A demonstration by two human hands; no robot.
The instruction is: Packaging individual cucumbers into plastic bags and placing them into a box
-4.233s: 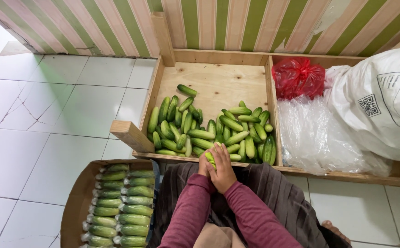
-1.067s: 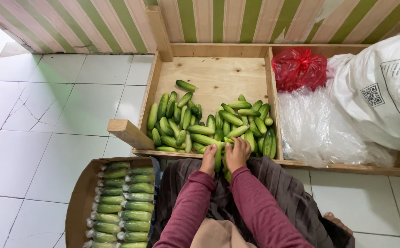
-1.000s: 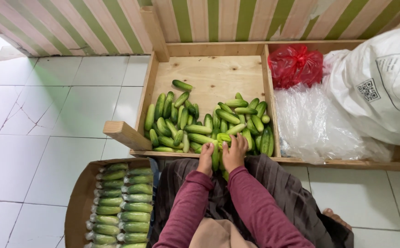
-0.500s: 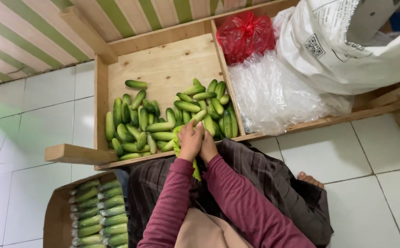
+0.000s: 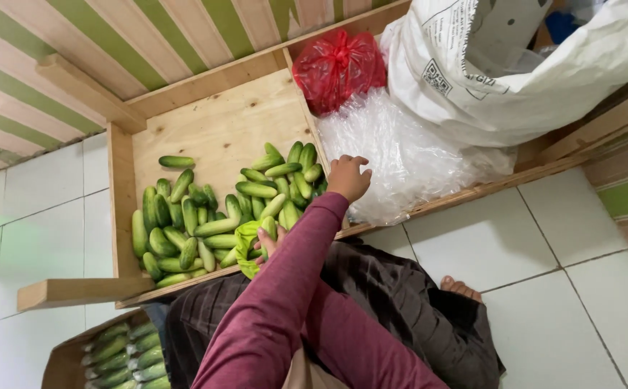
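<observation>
- The right hand (image 5: 348, 177) reaches out with fingers spread wide and holds nothing; its fingertips touch or hover just over the heap of clear plastic bags (image 5: 400, 155) at the wooden divider.
- The left hand (image 5: 267, 241) is mostly hidden behind the right sleeve; it grips a bundle of small cucumbers (image 5: 256, 238) at the front edge of the wooden crate (image 5: 220, 122). How many it holds I cannot tell.
- Loose cucumbers (image 5: 206, 209) lie piled in the crate, just beyond the bundle.
- A red plastic bag (image 5: 337, 68) sits at the back of the next compartment, and a large white sack (image 5: 515, 65) leans over the clear bags.
- A cardboard box (image 5: 65, 364) of wrapped cucumbers stands on the tiled floor (image 5: 573, 274) by the person's knee.
- Risks, as I judge them: the thin bags cling together, so one hand may pull up several; the one-handed bundle could slip and scatter; the sack might slump onto the bags.
</observation>
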